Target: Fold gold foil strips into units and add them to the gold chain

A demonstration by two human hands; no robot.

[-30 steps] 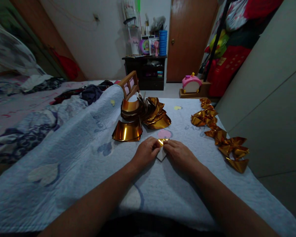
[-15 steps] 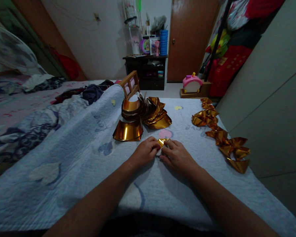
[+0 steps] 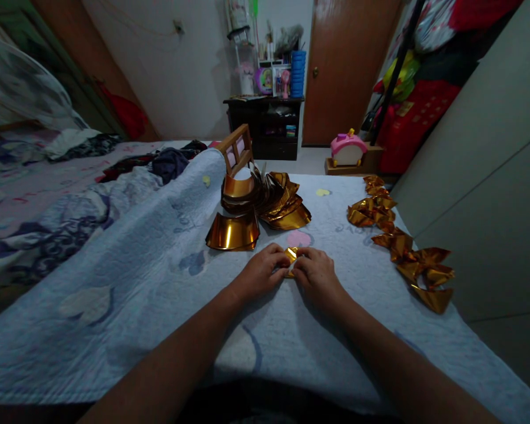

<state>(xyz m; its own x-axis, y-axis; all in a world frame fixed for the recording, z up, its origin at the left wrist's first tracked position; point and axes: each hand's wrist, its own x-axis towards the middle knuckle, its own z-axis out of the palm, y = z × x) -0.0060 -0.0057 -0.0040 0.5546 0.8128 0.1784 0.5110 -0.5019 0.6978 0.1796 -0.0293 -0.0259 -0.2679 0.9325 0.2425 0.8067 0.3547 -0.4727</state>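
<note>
Between my two hands lies a small piece of gold foil paper, partly folded, with a pale underside showing. My left hand pinches its left edge, fingers bent and pressed on it. On the opposite edge, my right hand grips the paper with curled fingers and thumb. Both hands rest low over the pale blue quilt, and the fingers hide much of the paper. Ahead of them sits a fanned stack of gold foil sheets, curved and shiny.
Several folded gold foil pieces lie in a row along the right side of the quilt. A wooden chair back stands behind the stack. A pink toy case and a dark cabinet are farther off. Rumpled bedding covers the left.
The near edge of the foil paper now shows gold where pale backing was seen. My right hand's fingers have curled in more. The view has shifted slightly.
</note>
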